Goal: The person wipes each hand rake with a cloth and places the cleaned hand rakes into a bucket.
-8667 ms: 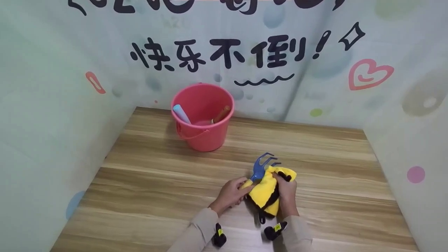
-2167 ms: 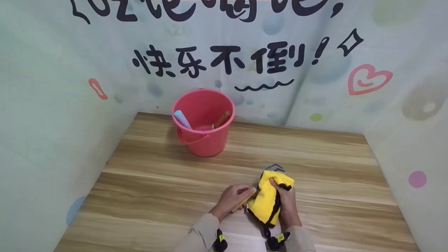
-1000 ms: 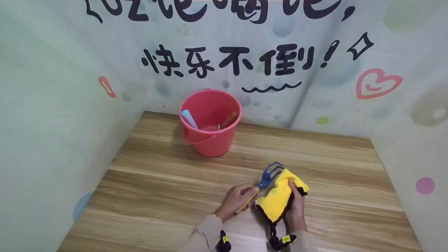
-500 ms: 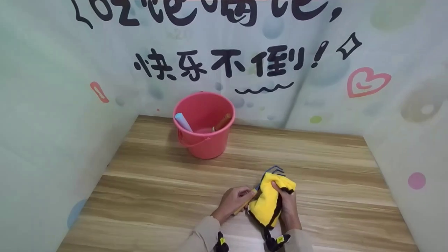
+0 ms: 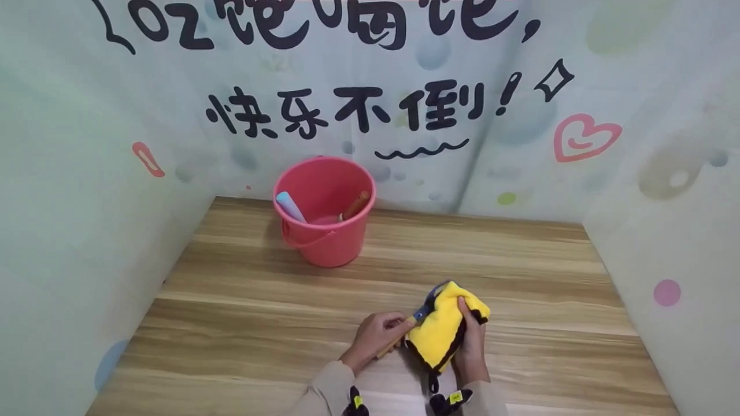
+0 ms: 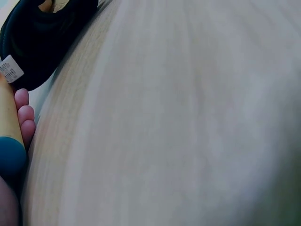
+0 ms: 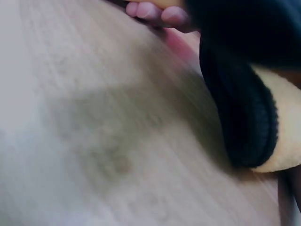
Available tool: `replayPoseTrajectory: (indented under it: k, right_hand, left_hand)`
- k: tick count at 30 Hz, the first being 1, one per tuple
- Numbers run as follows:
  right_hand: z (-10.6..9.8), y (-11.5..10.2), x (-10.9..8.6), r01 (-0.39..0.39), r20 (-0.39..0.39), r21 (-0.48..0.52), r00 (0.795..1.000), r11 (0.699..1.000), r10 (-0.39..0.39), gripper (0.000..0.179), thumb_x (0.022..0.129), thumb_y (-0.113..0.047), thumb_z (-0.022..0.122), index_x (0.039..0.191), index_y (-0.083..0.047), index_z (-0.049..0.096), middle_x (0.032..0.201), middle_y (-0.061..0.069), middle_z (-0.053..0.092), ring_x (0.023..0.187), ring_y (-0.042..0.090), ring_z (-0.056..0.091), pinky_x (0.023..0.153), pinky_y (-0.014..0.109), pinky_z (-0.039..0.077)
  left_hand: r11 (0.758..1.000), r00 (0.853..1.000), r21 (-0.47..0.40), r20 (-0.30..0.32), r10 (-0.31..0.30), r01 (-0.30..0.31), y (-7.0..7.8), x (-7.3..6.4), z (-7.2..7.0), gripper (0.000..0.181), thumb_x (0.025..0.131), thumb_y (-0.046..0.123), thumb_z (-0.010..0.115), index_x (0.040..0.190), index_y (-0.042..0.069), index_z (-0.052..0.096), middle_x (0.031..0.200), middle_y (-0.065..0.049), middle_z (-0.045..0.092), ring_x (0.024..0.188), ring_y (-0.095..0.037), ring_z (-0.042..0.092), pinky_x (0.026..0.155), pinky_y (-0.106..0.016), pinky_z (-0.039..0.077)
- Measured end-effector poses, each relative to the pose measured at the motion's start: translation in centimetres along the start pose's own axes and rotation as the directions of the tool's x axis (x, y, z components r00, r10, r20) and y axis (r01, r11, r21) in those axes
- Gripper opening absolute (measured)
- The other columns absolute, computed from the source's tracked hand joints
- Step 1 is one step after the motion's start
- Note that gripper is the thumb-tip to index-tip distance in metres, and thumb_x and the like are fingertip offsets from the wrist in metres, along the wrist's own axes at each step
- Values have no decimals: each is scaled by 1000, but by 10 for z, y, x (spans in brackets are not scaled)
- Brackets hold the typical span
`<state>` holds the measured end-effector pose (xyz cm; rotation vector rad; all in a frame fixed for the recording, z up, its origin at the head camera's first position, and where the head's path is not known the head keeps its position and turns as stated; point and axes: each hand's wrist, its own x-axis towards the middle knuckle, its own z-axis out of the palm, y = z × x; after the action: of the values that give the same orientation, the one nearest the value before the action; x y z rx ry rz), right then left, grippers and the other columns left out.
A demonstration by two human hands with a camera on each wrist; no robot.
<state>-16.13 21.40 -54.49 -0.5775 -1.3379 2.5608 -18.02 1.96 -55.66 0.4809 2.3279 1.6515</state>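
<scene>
In the head view my left hand (image 5: 378, 335) grips the wooden handle of a small blue hand rake (image 5: 424, 312). Most of the rake's tines are hidden behind a yellow cloth (image 5: 442, 329) with black edging and a hanging loop. My right hand (image 5: 474, 346) holds this cloth bunched against the rake head, thumb on top. The left wrist view shows the handle (image 6: 7, 113) with its teal end, fingertips curled beside it, and the cloth's dark edge (image 6: 44, 42) with a white tag. In the right wrist view the cloth (image 7: 249, 113) hangs over the table.
A pink bucket (image 5: 332, 245) stands at the back, left of the hands. Inside it lean a pale blue handle (image 5: 291, 207) and a brown handle (image 5: 355, 206). Printed fabric walls (image 5: 520, 162) enclose the wooden tabletop (image 5: 231, 300) on three sides.
The cloth has shifted repeatedly over the rake head. One second ago the blue head showed beside it; now most tines are covered. Both hands keep their holds, and the bucket stays in place.
</scene>
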Motion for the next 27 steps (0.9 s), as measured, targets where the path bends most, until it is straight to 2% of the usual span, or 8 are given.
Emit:
replayPoseTrajectory:
  k: [4, 8, 10, 12, 16, 19, 23, 27]
  right_hand:
    - [-4, -5, -3, -34, 95, 178, 995, 983, 17, 17, 96, -27, 50, 101, -13, 60, 94, -2, 65, 86, 10, 62, 82, 22, 51]
    - [-11, -12, -7, -115, 223, 429, 975, 896, 19, 28, 99, -30, 40, 99, -11, 61, 87, 2, 66, 79, 14, 63, 72, 23, 53]
    - [-15, -14, -8, -156, 272, 499, 962, 852, 17, 31, 100, -31, 39, 98, -9, 62, 86, 5, 67, 78, 17, 63, 69, 25, 53]
    - [-19, -14, -6, -202, 334, 513, 942, 834, 23, 32, 101, -28, 37, 99, -8, 62, 89, 6, 67, 80, 17, 64, 71, 25, 54]
    - [-19, -9, 1, -289, 431, 366, 895, 885, 114, 29, 101, -21, 34, 104, -9, 60, 97, 5, 68, 88, 16, 65, 79, 26, 54]
    - [-17, -8, 4, -340, 430, 174, 870, 924, 239, 23, 101, -22, 37, 104, -11, 57, 96, 2, 67, 89, 14, 66, 81, 27, 54]
    - [-16, -9, 6, -424, 395, 39, 838, 905, 376, 17, 99, -25, 44, 107, -12, 52, 98, 1, 66, 91, 15, 65, 84, 30, 53]
    - [-15, -9, 8, -509, 420, -46, 771, 860, 479, 25, 98, -29, 48, 114, -11, 45, 103, 3, 66, 97, 18, 65, 90, 35, 52]
  left_hand:
    - [1000, 1000, -31, 1, -5, 5, -1, 1, 1, 30, 86, 47, 61, 96, 20, 70, 67, -1, 66, 46, -7, 55, 45, -24, 49]
    - [993, 999, -108, 2, -36, 36, -1, 3, 1, 33, 87, 48, 59, 94, 18, 70, 66, -4, 65, 44, -9, 53, 42, -24, 47]
    - [984, 999, -167, 15, -52, 54, -1, 4, -1, 35, 87, 47, 60, 94, 14, 69, 66, -6, 63, 44, -10, 51, 40, -23, 46]
    - [969, 998, -238, 37, -58, 65, -1, 4, -2, 35, 87, 43, 61, 97, 10, 68, 66, -8, 61, 45, -10, 51, 39, -22, 44]
    - [921, 995, -378, 71, -68, 90, -1, 3, -7, 38, 89, 39, 60, 103, 5, 64, 63, -5, 57, 44, -10, 50, 39, -21, 43]
    - [895, 995, -436, 71, -72, 96, 0, 3, -10, 43, 92, 42, 54, 107, 2, 62, 62, -4, 54, 42, -10, 48, 37, -23, 42]
    - [883, 994, -458, 75, -73, 100, 1, 3, -9, 48, 95, 44, 48, 108, 0, 59, 66, -6, 54, 43, -10, 47, 37, -23, 42]
    - [880, 995, -465, 76, -70, 97, 0, 1, -9, 48, 95, 44, 46, 108, 0, 58, 68, -7, 53, 45, -11, 47, 38, -21, 42]
